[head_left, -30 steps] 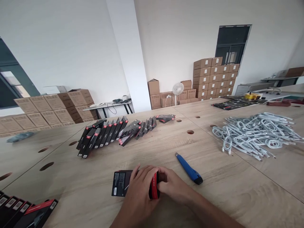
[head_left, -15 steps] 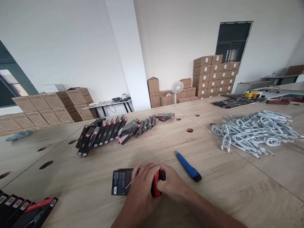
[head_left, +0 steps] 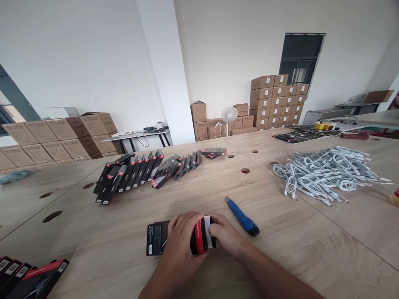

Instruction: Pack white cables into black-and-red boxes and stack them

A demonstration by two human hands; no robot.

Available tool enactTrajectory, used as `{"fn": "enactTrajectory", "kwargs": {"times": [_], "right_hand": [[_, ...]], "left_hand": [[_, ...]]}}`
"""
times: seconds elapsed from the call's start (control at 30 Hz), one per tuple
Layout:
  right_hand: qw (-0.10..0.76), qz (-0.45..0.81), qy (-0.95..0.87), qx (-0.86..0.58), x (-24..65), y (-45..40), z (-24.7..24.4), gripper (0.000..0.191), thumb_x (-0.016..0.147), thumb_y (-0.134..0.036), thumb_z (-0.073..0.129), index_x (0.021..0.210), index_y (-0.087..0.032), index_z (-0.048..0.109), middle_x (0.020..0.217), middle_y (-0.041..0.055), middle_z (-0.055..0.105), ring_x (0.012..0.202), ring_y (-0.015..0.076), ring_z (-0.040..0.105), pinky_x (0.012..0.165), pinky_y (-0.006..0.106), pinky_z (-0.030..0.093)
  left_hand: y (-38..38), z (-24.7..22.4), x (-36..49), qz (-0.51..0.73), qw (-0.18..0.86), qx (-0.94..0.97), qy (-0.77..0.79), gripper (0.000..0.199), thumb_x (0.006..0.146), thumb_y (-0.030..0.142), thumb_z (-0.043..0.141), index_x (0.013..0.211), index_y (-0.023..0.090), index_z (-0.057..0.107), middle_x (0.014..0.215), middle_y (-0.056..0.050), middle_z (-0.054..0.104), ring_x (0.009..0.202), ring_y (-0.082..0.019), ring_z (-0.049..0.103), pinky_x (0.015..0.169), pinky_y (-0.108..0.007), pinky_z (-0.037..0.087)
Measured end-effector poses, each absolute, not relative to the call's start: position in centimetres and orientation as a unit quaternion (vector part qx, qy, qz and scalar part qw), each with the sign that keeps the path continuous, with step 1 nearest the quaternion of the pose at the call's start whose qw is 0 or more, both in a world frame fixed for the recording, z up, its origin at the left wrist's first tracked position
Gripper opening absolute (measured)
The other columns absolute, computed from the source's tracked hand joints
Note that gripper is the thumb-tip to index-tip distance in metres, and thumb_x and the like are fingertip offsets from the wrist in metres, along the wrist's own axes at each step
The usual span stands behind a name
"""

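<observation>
We hold a flat black box (head_left: 158, 240) with a red end down low on the wooden table (head_left: 280, 232), right in front of us. Our left hand (head_left: 181, 241) lies on top of the box, and its fingers curl over the red end and grip it. Our right hand (head_left: 226, 236) comes in from the right side, and its fingers press on the same red end, where we see a small white bit. The two hands touch each other there. The other end of the box pokes out to the left, flat on the table, with tiny white print on it.

A blue box cutter (head_left: 242, 216) lies just beside our right hand. Farther back, a long row of black boxes (head_left: 146, 172) leans like fallen dominoes. A big pile of white cables (head_left: 324, 174) sits well off to the right. More black and red boxes (head_left: 31, 276) lie at the near left corner.
</observation>
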State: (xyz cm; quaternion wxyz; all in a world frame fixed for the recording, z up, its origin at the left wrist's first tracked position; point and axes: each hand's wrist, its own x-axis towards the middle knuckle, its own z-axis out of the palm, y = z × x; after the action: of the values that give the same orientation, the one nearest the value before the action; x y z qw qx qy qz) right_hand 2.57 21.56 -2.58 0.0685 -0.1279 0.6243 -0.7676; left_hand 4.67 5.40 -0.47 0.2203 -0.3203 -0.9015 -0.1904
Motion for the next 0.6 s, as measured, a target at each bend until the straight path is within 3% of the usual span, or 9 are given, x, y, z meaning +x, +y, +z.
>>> {"fn": "enactTrajectory", "kwargs": {"times": [0.13, 0.23, 0.33, 0.5, 0.6], "right_hand": [[0.111, -0.779, 0.607, -0.11, 1.5, 22.5, -3.0, 0.029, 0.062, -0.031, 0.049, 0.085, -0.019, 0.062, 0.07, 0.0001, 0.063, 0.062, 0.0165, 0.061, 0.059, 0.03, 0.051], [0.071, -0.767, 0.631, -0.092, 0.6, 23.1, -3.1, 0.022, 0.069, -0.031, 0.054, 0.087, -0.019, 0.062, 0.074, 0.0003, 0.067, 0.061, 0.0141, 0.063, 0.059, 0.026, 0.048], [0.001, -0.741, 0.668, -0.07, 0.5, 24.1, -2.4, 0.005, 0.077, -0.023, 0.059, 0.076, -0.019, 0.061, 0.066, -0.0031, 0.064, 0.055, 0.0104, 0.057, 0.055, 0.023, 0.043], [-0.067, -0.697, 0.713, -0.031, 4.3, 30.3, 0.4, 0.022, 0.09, -0.023, 0.069, 0.071, -0.015, 0.061, 0.063, -0.0069, 0.058, 0.054, 0.0086, 0.054, 0.058, 0.024, 0.048], [-0.106, -0.683, 0.723, 0.005, 8.3, 36.6, 2.2, 0.02, 0.09, -0.018, 0.069, 0.071, -0.014, 0.062, 0.06, -0.0079, 0.056, 0.054, 0.0081, 0.054, 0.056, 0.022, 0.047]], "left_hand": [[4.7, -0.8, 4.5, -0.171, 0.212, -0.289, -0.918, 0.062, 0.072, 0.018, 0.065, 0.131, 0.025, 0.048, 0.129, -0.009, 0.067, 0.123, -0.03, 0.059, 0.107, -0.051, 0.035], [4.5, -1.1, 4.2, -0.14, 0.187, -0.27, -0.934, 0.061, 0.073, 0.017, 0.062, 0.132, 0.025, 0.047, 0.13, -0.008, 0.066, 0.125, -0.028, 0.057, 0.107, -0.049, 0.033], [4.7, -1.1, 3.6, -0.071, 0.19, -0.222, -0.954, 0.058, 0.076, 0.019, 0.062, 0.132, 0.023, 0.049, 0.131, -0.008, 0.065, 0.124, -0.027, 0.057, 0.107, -0.047, 0.034], [6.8, -0.1, 4.0, -0.023, 0.189, -0.205, -0.96, 0.054, 0.086, 0.03, 0.057, 0.136, 0.011, 0.047, 0.136, -0.022, 0.06, 0.126, -0.038, 0.053, 0.106, -0.056, 0.031], [7.5, 0.2, 4.6, 0.073, 0.202, -0.197, -0.957, 0.05, 0.097, 0.043, 0.039, 0.14, 0.016, 0.042, 0.135, -0.016, 0.059, 0.122, -0.034, 0.055, 0.104, -0.051, 0.035]]}}
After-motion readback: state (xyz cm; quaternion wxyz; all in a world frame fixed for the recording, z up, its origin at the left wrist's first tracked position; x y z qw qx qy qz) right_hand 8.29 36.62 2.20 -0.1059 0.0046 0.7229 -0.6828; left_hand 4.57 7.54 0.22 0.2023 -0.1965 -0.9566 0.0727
